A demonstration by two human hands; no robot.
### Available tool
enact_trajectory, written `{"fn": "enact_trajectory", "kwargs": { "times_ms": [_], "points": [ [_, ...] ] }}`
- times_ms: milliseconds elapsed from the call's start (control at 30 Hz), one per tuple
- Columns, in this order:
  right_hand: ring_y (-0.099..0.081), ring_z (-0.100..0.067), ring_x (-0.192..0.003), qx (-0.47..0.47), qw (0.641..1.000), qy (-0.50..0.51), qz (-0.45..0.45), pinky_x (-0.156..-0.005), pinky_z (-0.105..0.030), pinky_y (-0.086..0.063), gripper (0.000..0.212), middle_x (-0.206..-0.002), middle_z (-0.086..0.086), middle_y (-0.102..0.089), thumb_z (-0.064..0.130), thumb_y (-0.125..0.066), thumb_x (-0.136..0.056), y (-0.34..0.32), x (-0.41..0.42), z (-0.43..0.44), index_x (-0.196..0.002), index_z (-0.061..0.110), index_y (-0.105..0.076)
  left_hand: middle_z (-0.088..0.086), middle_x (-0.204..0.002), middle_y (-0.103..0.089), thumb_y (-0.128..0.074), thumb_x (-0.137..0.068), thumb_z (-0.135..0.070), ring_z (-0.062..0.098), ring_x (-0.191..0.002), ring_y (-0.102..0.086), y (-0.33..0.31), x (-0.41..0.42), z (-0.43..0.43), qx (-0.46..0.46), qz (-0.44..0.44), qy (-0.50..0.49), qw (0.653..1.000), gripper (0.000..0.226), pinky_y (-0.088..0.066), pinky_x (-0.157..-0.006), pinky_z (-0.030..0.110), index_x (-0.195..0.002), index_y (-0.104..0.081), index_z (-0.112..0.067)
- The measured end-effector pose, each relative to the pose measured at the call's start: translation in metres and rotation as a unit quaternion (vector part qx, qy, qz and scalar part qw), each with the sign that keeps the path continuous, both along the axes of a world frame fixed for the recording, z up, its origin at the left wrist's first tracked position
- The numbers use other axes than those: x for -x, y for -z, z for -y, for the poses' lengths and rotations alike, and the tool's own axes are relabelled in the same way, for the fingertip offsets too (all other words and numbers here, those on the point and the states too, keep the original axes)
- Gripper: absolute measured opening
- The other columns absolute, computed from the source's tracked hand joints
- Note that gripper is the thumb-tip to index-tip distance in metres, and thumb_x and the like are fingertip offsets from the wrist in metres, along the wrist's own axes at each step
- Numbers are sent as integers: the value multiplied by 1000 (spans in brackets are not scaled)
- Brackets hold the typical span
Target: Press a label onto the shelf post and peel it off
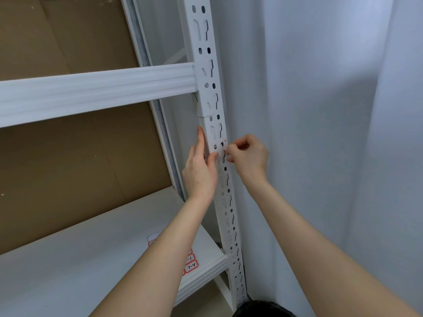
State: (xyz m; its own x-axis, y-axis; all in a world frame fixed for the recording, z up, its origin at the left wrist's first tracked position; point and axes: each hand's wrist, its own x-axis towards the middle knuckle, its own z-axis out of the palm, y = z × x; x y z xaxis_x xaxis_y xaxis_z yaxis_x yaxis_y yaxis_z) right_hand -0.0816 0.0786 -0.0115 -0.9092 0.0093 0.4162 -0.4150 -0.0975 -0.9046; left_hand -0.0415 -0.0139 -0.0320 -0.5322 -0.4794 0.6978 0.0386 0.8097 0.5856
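A white slotted metal upright (209,72) of a shelving rack runs from top to bottom. My left hand (200,172) lies flat against its left face, fingers straight and thumb pressing the front. My right hand (248,156) has curled fingers that pinch a small label (223,145) with red and dark marks, held against the upright's front just above my left thumb. Both forearms reach up from the bottom of the view.
A white ribbed crossbeam (96,92) joins the upright above my hands. Below is a white shelf board (80,259) bearing a sheet of red-bordered labels (191,264). Brown cardboard (80,170) backs the rack. A white curtain (320,133) hangs at the right.
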Motion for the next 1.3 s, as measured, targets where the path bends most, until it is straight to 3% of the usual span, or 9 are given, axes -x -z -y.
{"fn": "enact_trajectory", "kwargs": {
  "times_ms": [133, 233, 400, 567, 667, 833, 967, 1133, 1300],
  "points": [
    [-62, -12, -57, 24, 999, -16, -21, -71, -42, -58, 18, -65, 4, -60, 5, -62, -78, -1, 1, 0, -72, 22, -57, -1, -120, -54, -54, -96, -24, 16, -98, -59, 0, 0, 0, 1, -1, -1, 1000, 68, -38, -76, 23, -151, -16, -35],
    [-65, -17, -67, 10, 999, -13, -41, -74, -41, -57, 20, -68, 5, -62, 11, -67, -79, 1, 3, 4, -74, 28, -58, -1, -123, -55, -54, -96, -24, 17, -100, -59, 0, 0, 0, -1, -5, 3, 1000, 68, -39, -79, 24, -151, -16, -35],
    [-64, -21, -71, -41, 996, 10, -83, -74, -37, -55, 11, -74, 1, -64, 9, -64, -83, 2, 6, 9, -77, 18, -63, -1, -124, -54, -54, -95, -24, 17, -100, -59, 0, 0, 0, 8, -5, -1, 1000, 68, -38, -77, 23, -151, -15, -34],
    [-62, -23, -71, -121, 987, -2, -105, -72, -40, -54, 11, -74, -2, -61, 12, -55, -88, 2, 8, 10, -78, 17, -56, 0, -122, -54, -54, -96, -24, 17, -99, -59, 0, 0, 1, 11, 0, -6, 1000, 68, -37, -75, 23, -151, -15, -34],
    [-62, -22, -64, -66, 996, -37, -52, -66, -38, -56, 17, -64, 0, -59, 11, -54, -90, 7, 5, 6, -74, 17, -54, 0, -122, -54, -54, -96, -24, 17, -99, -59, 0, 1, 0, 12, 5, -9, 1000, 68, -36, -75, 24, -151, -15, -34],
    [-65, -19, -67, -27, 998, -35, -49, -71, -34, -58, 11, -67, 4, -62, 11, -63, -86, 9, 1, 5, -77, 18, -61, -4, -130, -53, -54, -95, -24, 17, -104, -60, 1, 2, 1, 0, -5, 1, 1000, 68, -40, -80, 26, -150, -16, -36],
    [-63, -16, -71, -74, 994, -10, -74, -73, -29, -54, 4, -74, 2, -63, 14, -66, -84, 9, 2, 8, -82, 16, -63, -3, -127, -54, -53, -96, -26, 18, -101, -60, 1, 1, 0, 3, -9, -2, 1000, 66, -42, -80, 27, -151, -17, -35],
    [-59, -19, -69, -153, 982, 0, -107, -72, -36, -52, 10, -72, 1, -61, 14, -54, -87, 3, 2, 11, -78, 18, -57, -2, -129, -53, -51, -97, -26, 16, -102, -60, 0, 0, -1, 6, 1, -14, 1000, 65, -36, -76, 20, -151, -17, -34],
    [-67, -25, -68, 1, 1000, -17, -22, -71, -41, -58, 22, -63, 3, -62, 10, -54, -89, 4, -1, 8, -70, 20, -55, -2, -125, -54, -54, -95, -25, 18, -100, -60, 0, 0, 0, 5, 1, -2, 1000, 68, -40, -76, 24, -150, -16, -36]
  ]
}}
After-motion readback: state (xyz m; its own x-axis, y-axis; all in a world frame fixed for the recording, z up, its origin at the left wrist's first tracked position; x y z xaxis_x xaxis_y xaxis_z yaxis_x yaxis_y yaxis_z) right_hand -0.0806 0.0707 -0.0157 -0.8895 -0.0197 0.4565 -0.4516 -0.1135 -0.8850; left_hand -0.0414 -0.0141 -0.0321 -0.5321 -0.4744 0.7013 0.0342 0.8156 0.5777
